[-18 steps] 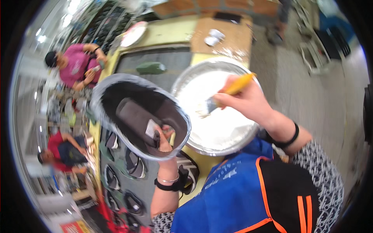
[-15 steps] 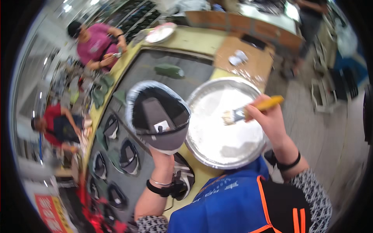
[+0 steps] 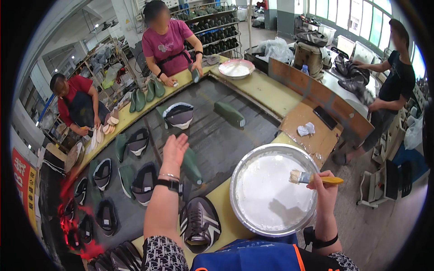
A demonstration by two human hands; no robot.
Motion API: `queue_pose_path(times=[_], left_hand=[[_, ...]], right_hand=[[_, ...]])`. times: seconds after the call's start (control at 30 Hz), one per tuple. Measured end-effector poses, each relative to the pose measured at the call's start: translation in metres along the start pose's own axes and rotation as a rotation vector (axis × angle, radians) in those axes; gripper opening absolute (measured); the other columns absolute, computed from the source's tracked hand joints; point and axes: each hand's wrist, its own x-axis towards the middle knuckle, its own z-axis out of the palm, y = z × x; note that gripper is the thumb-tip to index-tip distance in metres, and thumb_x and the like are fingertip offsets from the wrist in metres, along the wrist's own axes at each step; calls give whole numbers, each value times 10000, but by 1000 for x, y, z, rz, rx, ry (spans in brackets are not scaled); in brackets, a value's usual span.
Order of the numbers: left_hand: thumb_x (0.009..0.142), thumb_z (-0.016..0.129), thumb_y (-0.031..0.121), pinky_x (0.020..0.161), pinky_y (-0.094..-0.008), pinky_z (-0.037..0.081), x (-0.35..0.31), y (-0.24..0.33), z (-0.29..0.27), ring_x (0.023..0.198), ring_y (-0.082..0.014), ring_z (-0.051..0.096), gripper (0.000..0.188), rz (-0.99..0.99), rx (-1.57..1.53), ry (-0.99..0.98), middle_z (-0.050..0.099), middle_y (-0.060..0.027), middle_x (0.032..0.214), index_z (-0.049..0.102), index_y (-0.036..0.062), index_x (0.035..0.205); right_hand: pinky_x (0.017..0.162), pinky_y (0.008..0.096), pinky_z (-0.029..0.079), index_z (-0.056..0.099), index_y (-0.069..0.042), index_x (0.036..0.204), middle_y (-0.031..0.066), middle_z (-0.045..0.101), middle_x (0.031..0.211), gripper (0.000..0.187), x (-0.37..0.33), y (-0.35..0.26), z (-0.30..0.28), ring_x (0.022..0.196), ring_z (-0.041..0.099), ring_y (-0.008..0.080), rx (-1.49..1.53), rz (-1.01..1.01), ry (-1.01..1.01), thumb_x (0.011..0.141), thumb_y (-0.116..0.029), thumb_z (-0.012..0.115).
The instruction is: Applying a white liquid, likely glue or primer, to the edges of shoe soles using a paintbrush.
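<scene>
My left hand (image 3: 174,152) reaches over the dark work surface with palm up and fingers stretched out, holding nothing. Just beyond its fingertips rests a grey shoe upper (image 3: 179,121) with a pale rim. A green shoe last (image 3: 191,166) lies beside that hand, to its right. My right hand (image 3: 326,192) grips a yellow-handled paintbrush (image 3: 300,176), its bristles above the right side of a metal basin (image 3: 237,208). White paste-like liquid (image 3: 271,189) covers the inside of the basin. By my left forearm stands a finished-looking grey sneaker (image 3: 200,223) with light stripes.
Several dark shoe uppers (image 3: 145,184) and green lasts are spread at left. Another last (image 3: 229,113) lies farther off. Cardboard (image 3: 302,118) bears a phone (image 3: 325,117) and crumpled tissue (image 3: 306,129). Two people work across the left edge; another person (image 3: 392,86) stands far right.
My left hand has let go of the grey shoe upper, which now rests on the dark surface farther from me. The brush stays in my right hand. The view has turned and levelled.
</scene>
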Motion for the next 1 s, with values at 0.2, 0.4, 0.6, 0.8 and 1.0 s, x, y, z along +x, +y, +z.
queue_pose_path(times=[0.2,0.4,0.6,0.8,1.0], left_hand=[[972,508,195,684,-308,575,-148,-38,67,749,-173,668,252,-427,404,-565,681,-106,855,640,-11,1033],[1027,429,373,652,-238,541,-271,-74,117,731,-129,637,416,-831,503,-1026,654,-93,863,596,-8,1054],[987,539,357,612,-214,529,-286,-111,132,652,-80,606,348,-852,517,-1002,635,-53,823,597,14,977],[973,565,259,602,-257,533,-277,-102,121,630,-115,597,263,-715,590,-773,634,-79,817,609,1,993],[983,513,164,614,-300,551,-269,-73,82,684,-184,632,229,-584,518,-570,634,-136,802,586,-53,975]], right_hand=[[678,238,498,595,-13,906,65,606,852,142,-6,-8,20,733,620,143,-342,-379,51,830,-15,714],[576,294,482,697,-84,1033,79,583,881,323,-26,-23,38,741,599,215,-932,-931,-255,712,-56,722],[569,274,478,689,-99,1129,35,562,937,471,-32,-35,17,725,579,170,-1159,-1083,-412,678,-198,596],[485,362,439,657,-111,766,43,528,664,69,31,-9,-73,606,569,224,-1277,-895,-162,732,-151,701],[789,412,485,657,-78,780,67,580,878,204,148,63,-190,954,552,262,-1556,-626,115,805,-279,683]])
